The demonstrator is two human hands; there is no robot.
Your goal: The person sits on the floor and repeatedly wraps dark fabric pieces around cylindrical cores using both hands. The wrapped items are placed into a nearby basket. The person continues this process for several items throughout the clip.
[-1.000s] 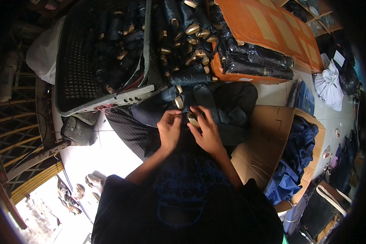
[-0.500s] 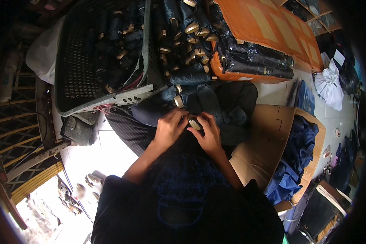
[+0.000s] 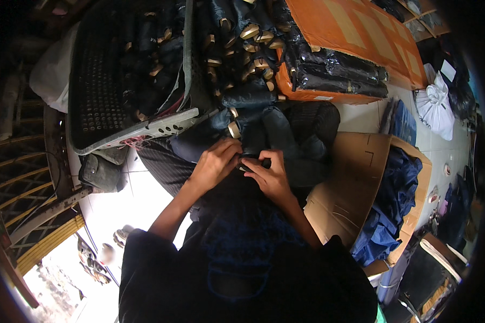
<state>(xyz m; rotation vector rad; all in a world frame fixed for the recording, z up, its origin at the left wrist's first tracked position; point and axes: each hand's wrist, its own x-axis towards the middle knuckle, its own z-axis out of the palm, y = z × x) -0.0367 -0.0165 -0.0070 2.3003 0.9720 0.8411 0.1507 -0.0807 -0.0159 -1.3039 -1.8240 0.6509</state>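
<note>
A dark perforated basket (image 3: 161, 125) stands ahead and to the left of the hands, an orange cardboard box (image 3: 355, 32) ahead and to the right. Nearer, right of the hands, a brown carton (image 3: 355, 177) holds blue cloth (image 3: 393, 202). Dark rolled bundles (image 3: 248, 96) with tan ends lie just beyond the fingers. The right hand (image 3: 269, 173) grasps a small dark piece (image 3: 265, 162) between bent fingers and thumb; the left hand (image 3: 218, 161), fingers curled, seems to pinch its near side, though shadow blurs the contact
</note>
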